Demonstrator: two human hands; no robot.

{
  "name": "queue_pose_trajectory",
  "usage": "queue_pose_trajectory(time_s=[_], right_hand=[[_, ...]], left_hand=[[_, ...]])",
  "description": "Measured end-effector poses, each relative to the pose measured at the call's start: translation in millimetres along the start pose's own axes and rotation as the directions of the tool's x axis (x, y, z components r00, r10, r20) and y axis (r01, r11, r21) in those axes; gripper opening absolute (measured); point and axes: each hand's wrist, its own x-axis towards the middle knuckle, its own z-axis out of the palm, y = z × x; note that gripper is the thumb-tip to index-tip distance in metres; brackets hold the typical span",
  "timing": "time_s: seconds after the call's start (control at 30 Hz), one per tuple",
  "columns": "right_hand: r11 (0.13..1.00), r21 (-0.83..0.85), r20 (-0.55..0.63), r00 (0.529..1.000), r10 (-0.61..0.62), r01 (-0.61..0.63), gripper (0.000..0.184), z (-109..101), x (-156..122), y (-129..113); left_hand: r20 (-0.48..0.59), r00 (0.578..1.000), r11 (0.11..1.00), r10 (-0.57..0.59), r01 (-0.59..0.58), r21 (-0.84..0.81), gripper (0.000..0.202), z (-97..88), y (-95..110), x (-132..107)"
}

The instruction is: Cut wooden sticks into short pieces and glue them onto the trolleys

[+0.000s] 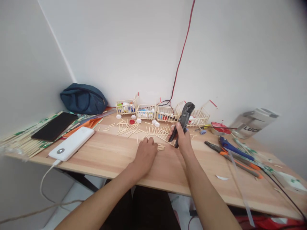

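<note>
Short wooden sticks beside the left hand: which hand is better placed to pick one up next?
Probably the left hand: it is down at the wooden table, beside the short wooden sticks, though whether it holds anything is hidden. The right hand is occupied, gripping a black hand tool.

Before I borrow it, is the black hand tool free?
No, the right hand is wrapped around the black hand tool.

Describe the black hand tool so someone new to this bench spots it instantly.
Toward the back of the wooden table, find the row of stick-built carts. The black hand tool slants up in front of the row's right half, gripped in the right hand. Unlike the orange-and-grey-handled pliers lying farther right, it looks black all over.
</note>
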Motion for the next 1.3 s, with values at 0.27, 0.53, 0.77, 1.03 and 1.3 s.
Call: queue_pose_trajectory(time_s=[0.27, 0.53, 0.77, 1.03, 1.3], right_hand=[[1.000, -0.006, 0.053, 0.999, 0.011, -0.010, 0.047, 5.7, -4.6, 3.2], [0.970, 0.239, -0.018, 0.999, 0.041, -0.036, 0.044, -0.4, 2.4, 7.0], [0.972, 0.235, 0.012, 1.000, 0.003, -0.006, 0.043, -0.7, 3.6, 8.9], [0.985, 0.164, 0.016, 0.999, 0.042, -0.044, 0.044, 6.6, -1.6, 9.0], [0.983, 0.160, -0.009, 0.996, 0.091, -0.089, 0.045, 12.3, -5.7, 10.5]], left_hand=[[-0.068, 0.998, 0.988, 0.014, -0.024, -0.150, 0.021, 8.8, -13.1, 0.2], [-0.528, 0.807, 0.920, -0.264, 0.046, -0.389, 0.025, -66.3, -94.2, -44.8], [-0.557, 0.403, 0.619, -0.726, 0.736, -0.274, 0.023, -130.4, -208.3, -156.6], [-0.246, 0.592, 0.594, -0.767, 0.801, 0.075, 0.025, -101.6, -261.4, -198.1], [-0.247, 0.698, 0.623, -0.672, 0.714, 0.320, 0.029, -93.1, -257.4, -193.1]])
